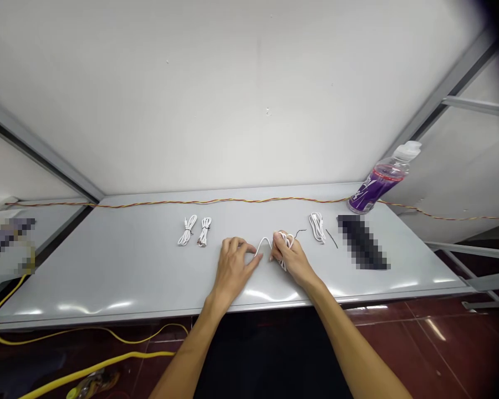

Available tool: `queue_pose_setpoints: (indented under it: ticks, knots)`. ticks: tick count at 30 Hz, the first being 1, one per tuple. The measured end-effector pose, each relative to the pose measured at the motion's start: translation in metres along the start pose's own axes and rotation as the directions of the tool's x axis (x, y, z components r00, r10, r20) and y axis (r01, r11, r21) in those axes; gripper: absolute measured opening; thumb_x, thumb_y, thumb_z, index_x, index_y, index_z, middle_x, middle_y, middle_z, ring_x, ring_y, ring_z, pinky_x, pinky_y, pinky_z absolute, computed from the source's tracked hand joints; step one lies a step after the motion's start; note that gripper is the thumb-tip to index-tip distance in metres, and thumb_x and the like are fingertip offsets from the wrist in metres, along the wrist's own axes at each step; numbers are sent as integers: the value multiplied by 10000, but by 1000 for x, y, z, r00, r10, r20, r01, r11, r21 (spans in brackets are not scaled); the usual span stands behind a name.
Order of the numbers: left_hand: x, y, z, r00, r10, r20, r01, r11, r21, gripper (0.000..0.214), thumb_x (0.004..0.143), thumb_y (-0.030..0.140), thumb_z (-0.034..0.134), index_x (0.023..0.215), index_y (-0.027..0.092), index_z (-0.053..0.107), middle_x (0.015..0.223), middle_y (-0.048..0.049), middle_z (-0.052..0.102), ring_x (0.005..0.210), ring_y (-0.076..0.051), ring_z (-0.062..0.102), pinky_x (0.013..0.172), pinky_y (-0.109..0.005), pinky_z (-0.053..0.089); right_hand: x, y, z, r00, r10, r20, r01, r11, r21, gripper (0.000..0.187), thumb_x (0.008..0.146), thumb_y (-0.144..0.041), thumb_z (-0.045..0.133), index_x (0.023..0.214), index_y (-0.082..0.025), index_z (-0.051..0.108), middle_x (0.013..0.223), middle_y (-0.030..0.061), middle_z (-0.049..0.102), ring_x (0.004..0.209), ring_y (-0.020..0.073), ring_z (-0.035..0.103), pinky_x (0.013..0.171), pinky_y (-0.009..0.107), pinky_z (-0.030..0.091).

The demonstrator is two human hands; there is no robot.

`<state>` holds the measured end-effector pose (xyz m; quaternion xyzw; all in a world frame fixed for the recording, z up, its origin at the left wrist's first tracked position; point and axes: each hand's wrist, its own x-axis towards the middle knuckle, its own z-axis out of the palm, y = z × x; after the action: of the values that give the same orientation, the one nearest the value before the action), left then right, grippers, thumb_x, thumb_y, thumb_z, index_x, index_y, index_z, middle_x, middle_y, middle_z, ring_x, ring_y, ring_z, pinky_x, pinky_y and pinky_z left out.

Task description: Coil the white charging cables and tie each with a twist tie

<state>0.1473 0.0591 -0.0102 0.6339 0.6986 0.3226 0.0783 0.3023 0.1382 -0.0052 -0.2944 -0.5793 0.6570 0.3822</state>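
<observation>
Right hand [289, 257]: curled, gripping white cable [266, 240] | left hand [235, 269]: half-open, fingertips touching it | forearms [191, 354]: angled inward

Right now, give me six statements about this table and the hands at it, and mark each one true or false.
The right hand holds a bunched white cable. True.
The left hand is clenched in a fist. False: its fingers are extended, close to the cable.
Three coiled white cable bundles lie on the table. True.
The bottle stands to the left of the hands. False: it stands to their right, near the table's back edge.
A red and yellow twisted wire runs along the table's back edge. True.
The yellow cable lies on the table. False: it lies on the floor.
</observation>
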Motion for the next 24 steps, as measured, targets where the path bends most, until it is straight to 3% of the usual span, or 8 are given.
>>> queue_pose_setpoints:
  ticks: [2,5,9,12,15,18,24]
  knots:
    - [6,0,2,999,4,34,-3,999,-43,169,910,363,575,914,223,669,976,-65,593,1045,-256,482,952,-435,422,1,3,1,1000,-9,-8,9,1000,18,443,904,-593,517,662,-230,434,563,-53,367,543,132,423,635,298,471]
    - [11,-1,4,999,-40,21,43,979,-201,184,943,345,519,914,217,647,961,-55,622,1029,-235,517,939,-405,433,3,8,-1,989,-49,-137,44,998,-38,424,911,-592,501,714,-217,517,619,-29,480,598,141,494,630,279,446]
    - [11,-2,1,988,-151,21,141,852,-504,183,947,370,522,949,204,598,1058,-69,659,1072,-207,585,979,-375,432,5,9,-3,952,-95,-290,83,995,-54,384,936,-559,470,842,-210,602,920,34,648,809,168,602,786,296,470]
    - [10,0,-3,991,-120,51,124,740,-661,158,945,354,538,940,196,555,1070,-78,690,1129,-207,601,1020,-375,411,5,6,4,966,-69,-247,96,990,100,324,934,-531,495,908,-223,594,1096,62,677,1011,212,632,902,347,480]
    - [9,2,-4,991,-108,85,136,689,-712,157,936,348,557,932,192,543,1044,-76,706,1089,-206,630,991,-367,438,4,2,17,990,15,-141,17,975,222,343,930,-525,513,1096,-236,594,1110,80,701,1034,230,651,892,373,502]
    - [9,3,-2,991,-110,77,133,710,-691,162,915,345,589,909,185,565,991,-65,703,1029,-203,646,951,-354,466,5,3,29,995,48,-84,-25,965,263,381,924,-528,527,1123,-218,624,1113,91,707,995,225,671,899,372,506]
    - [9,2,1,999,-27,-18,8,754,-657,163,880,316,636,821,167,611,1024,-79,643,1057,-206,618,963,-341,474,10,10,39,996,-44,-79,66,952,300,290,896,-494,593,944,-212,641,1083,70,704,1031,210,660,955,354,485]
